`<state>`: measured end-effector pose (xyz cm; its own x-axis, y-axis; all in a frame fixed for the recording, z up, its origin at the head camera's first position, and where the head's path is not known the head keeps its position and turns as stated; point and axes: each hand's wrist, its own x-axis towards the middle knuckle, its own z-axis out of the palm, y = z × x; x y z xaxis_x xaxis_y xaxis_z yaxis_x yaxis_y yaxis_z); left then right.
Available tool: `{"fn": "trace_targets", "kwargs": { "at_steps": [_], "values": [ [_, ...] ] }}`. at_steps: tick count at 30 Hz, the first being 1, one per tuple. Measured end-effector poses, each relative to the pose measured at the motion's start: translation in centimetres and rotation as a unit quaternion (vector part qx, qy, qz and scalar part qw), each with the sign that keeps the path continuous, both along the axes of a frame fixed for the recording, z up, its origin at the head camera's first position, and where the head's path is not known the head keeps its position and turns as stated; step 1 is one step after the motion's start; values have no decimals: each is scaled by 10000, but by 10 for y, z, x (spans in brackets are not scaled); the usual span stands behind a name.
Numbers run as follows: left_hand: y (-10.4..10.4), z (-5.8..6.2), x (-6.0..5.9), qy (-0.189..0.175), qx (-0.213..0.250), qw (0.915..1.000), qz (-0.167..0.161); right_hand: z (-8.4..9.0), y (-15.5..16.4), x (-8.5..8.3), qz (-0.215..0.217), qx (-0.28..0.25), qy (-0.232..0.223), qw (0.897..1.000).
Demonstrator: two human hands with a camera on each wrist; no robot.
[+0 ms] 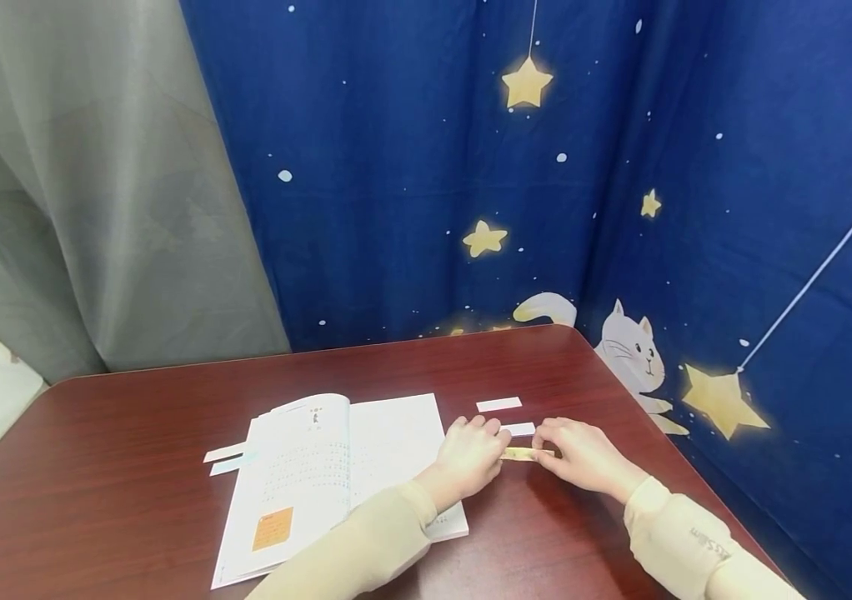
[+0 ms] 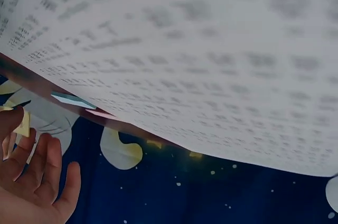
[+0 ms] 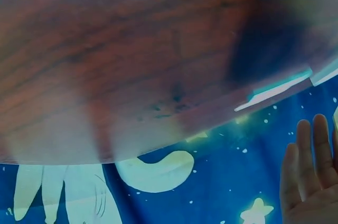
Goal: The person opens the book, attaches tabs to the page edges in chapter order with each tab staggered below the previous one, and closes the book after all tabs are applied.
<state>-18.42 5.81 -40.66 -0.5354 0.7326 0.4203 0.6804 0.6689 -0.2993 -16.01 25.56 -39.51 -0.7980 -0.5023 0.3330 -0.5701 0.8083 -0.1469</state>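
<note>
A yellow bookmark-like strip (image 1: 519, 454) stretches between the two hands, just to the right of an open book (image 1: 396, 425). My left hand (image 1: 474, 454) pinches its left end between thumb and finger, with the other fingers spread in the left wrist view, where part of the strip (image 2: 24, 124) shows. The right hand (image 1: 583, 452) holds the opposite end between thumb and forefinger; in the right wrist view its other fingers stand fairly straight. Behind the hands lie two pale strips, one (image 1: 498, 404) farther back and one (image 1: 520, 429) nearer.
Two more strips, one pale (image 1: 225, 452) and one light blue (image 1: 229, 466), stick out past the book's left edge. The left sleeve (image 1: 366, 542) passes over the book's lower part. A dark red table (image 1: 133, 483) carries everything, with a blue starry curtain (image 1: 396, 167) behind.
</note>
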Motion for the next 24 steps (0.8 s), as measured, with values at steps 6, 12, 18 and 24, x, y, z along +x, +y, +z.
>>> {"fn": "trace_targets", "kwargs": {
  "at_steps": [6, 12, 18, 24],
  "values": [
    [-16, 4, 3, 862, 248, 9956, -264, 11, -8, 1, 207, -391, -499, 9978],
    [-23, 14, 10, 967, 160, 9946, -334, 20, -12, 2, 360, -693, -745, 9942],
    [-31, 22, 16, 1023, 184, 9942, -268, 26, -15, 3, 679, -947, -782, 9901],
    [-44, 31, 20, 924, 421, 9942, -345, 28, -20, 4, 883, -1101, -679, 9877]
  ]
}}
